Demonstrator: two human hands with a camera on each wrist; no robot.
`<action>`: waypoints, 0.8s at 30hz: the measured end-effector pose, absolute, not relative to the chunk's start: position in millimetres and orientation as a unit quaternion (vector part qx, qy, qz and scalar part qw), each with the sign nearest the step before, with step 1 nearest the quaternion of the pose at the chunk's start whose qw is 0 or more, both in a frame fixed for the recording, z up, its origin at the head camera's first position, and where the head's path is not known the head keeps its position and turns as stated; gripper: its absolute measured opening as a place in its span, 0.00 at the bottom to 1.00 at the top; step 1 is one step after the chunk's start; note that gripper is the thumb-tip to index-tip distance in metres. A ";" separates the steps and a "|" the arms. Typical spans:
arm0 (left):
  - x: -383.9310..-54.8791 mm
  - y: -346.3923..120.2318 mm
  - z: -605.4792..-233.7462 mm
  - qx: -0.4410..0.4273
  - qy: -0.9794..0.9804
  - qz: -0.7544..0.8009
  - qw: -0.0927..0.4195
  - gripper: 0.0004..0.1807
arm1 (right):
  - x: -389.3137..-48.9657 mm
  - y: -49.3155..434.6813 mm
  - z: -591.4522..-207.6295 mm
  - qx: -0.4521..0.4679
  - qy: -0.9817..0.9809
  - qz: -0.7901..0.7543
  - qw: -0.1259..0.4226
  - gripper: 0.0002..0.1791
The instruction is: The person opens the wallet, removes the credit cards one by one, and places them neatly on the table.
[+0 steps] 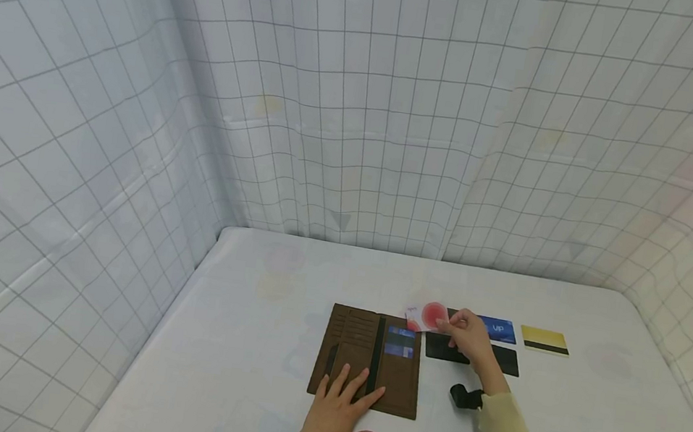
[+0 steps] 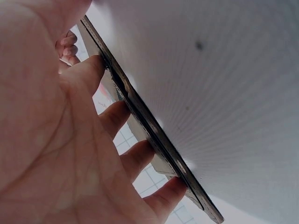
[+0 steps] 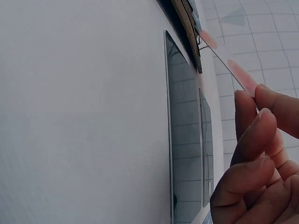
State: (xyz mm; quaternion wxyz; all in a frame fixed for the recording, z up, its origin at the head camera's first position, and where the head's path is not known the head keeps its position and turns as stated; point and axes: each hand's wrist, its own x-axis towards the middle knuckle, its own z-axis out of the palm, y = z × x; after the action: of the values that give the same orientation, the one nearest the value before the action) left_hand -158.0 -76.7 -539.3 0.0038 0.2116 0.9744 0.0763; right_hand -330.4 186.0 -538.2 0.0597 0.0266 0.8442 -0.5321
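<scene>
While near wallet (image 1: 358,349), card (image 1: 426,317) in right hand (image 1: 468,336)

1. Brown wallet (image 1: 399,391): opened out on the bench (image 1: 221,316), dark strip down its middle, slots on the left, blue at upper right.
2. White card (image 1: 433,315), red disc: pinched in the right hand (image 1: 469,336), tilted, by the wallet's upper right corner.
</scene>
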 end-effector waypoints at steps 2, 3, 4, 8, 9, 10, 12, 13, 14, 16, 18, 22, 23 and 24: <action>-158.0 -76.6 -539.1 0.212 0.974 0.077 0.004 0.37 | -329.4 188.0 -538.7 0.028 0.841 -0.538 0.057 0.20; -158.1 -76.7 -539.2 0.213 0.974 0.077 0.004 0.37 | -328.9 188.9 -538.7 0.031 0.839 -0.541 0.054 0.20; -158.2 -76.7 -539.4 0.213 0.974 0.079 0.005 0.37 | -328.3 189.9 -538.8 0.033 0.837 -0.543 0.052 0.20; -158.6 -77.0 -540.3 0.213 0.974 0.081 0.005 0.37 | -325.9 193.7 -536.7 0.043 0.834 -0.548 0.040 0.21; -158.7 -77.0 -540.4 0.213 0.974 0.081 0.005 0.37 | -325.1 194.7 -535.9 0.046 0.834 -0.549 0.036 0.22; -158.7 -77.0 -540.6 0.213 0.974 0.082 0.004 0.37 | -324.2 196.0 -535.1 0.046 0.833 -0.550 0.033 0.22; -158.7 -77.0 -540.8 0.213 0.974 0.083 0.004 0.38 | -323.0 198.4 -533.6 0.049 0.830 -0.555 0.028 0.23; -158.7 -77.1 -540.8 0.213 0.973 0.084 0.005 0.38 | -322.1 199.6 -533.4 0.050 0.828 -0.558 0.026 0.23; -158.7 -77.1 -541.1 0.212 0.973 0.085 0.005 0.38 | -321.4 200.9 -533.1 0.052 0.826 -0.561 0.025 0.23; -158.5 -77.2 -541.0 0.212 0.973 0.088 0.007 0.38 | -319.7 203.4 -532.1 0.057 0.820 -0.570 0.021 0.24; -158.3 -77.3 -540.8 0.211 0.973 0.090 0.009 0.38 | -317.9 206.2 -531.2 0.060 0.815 -0.577 0.017 0.25; -157.9 -77.3 -540.3 0.210 0.974 0.089 0.009 0.38 | -313.8 213.8 -529.6 0.065 0.808 -0.586 0.001 0.25; -157.8 -77.3 -540.2 0.210 0.973 0.089 0.009 0.38 | -313.1 216.1 -529.6 0.067 0.807 -0.587 -0.004 0.25; -157.7 -77.4 -540.3 0.211 0.973 0.090 0.010 0.38 | -312.3 218.4 -529.5 0.070 0.805 -0.590 -0.008 0.25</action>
State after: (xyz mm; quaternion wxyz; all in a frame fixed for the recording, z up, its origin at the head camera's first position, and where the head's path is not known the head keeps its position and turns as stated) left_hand -157.7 -77.4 -540.3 0.0099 0.2108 0.9734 0.0895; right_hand -312.3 218.4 -529.5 -0.0083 0.0702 0.8045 -0.5897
